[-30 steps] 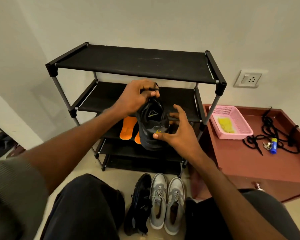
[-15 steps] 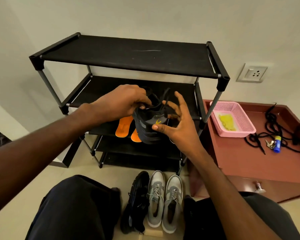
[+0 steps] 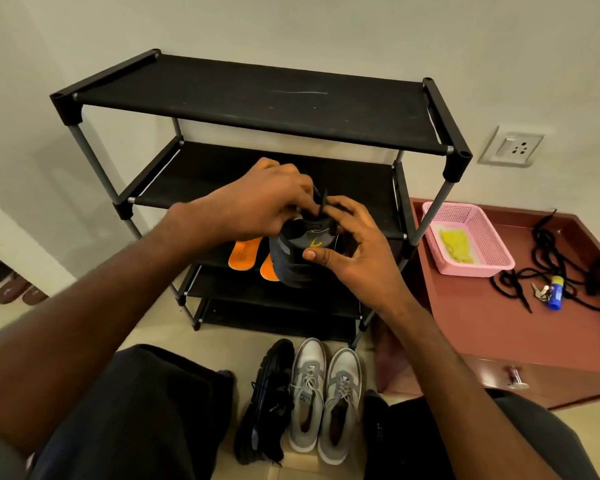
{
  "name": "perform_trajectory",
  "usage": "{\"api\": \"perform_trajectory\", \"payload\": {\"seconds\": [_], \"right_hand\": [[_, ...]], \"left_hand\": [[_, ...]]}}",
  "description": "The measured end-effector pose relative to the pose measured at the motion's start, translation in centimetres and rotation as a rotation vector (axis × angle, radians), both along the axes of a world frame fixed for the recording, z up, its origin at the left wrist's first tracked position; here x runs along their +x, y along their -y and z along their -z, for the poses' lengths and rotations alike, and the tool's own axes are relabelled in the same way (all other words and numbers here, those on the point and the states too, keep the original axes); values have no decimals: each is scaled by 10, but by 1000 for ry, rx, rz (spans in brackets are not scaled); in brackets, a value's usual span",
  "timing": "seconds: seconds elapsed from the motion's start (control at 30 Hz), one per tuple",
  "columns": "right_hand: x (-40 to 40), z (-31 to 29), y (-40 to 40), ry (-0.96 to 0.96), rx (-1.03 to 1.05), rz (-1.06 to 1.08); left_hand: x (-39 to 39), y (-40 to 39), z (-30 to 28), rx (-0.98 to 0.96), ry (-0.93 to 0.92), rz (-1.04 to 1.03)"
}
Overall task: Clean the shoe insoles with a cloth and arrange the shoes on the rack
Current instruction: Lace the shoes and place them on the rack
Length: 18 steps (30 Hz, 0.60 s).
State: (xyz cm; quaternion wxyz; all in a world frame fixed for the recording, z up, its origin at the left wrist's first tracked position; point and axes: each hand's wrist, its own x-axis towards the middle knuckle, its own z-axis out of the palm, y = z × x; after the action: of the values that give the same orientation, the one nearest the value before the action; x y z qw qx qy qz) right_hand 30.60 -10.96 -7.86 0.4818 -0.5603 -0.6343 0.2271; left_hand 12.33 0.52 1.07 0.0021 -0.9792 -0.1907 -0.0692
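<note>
Both hands on black shoe (image 3: 300,258), frame centre: left hand (image 3: 264,202) pinches tongue/lace, right hand (image 3: 354,251) grips side. Shoe upright, rack (image 3: 257,98) shelf directly behind.

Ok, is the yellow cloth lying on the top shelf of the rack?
No, the yellow cloth lies in the pink basket on the brown table, beside the rack.

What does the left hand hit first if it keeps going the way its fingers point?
The left hand points right, across the black shoe. It would likely meet the right hand's fingers first; depth is unclear.
</note>
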Motion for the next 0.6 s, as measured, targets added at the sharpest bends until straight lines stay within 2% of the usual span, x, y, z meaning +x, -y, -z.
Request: {"api": "perform_trajectory", "payload": {"seconds": [0.1, 0.17, 0.2, 0.3, 0.5, 0.6], "right_hand": [[2, 2, -3, 32, 2, 6], [3, 1, -3, 30, 0, 0], [2, 0, -2, 26, 6, -3], [1, -2, -2, 54, 22, 15], [-3, -3, 1, -43, -55, 37], [1, -4, -1, 135, -15, -59]], "left_hand": [[-21, 12, 23, -76, 537, -123], [-26, 26, 47, -234, 764, -276], [-26, 32, 58, -343, 781, -322], [-25, 42, 84, -570, 616, -329], [-26, 40, 93, -333, 628, -261], [-26, 40, 93, -337, 625, -226]]}}
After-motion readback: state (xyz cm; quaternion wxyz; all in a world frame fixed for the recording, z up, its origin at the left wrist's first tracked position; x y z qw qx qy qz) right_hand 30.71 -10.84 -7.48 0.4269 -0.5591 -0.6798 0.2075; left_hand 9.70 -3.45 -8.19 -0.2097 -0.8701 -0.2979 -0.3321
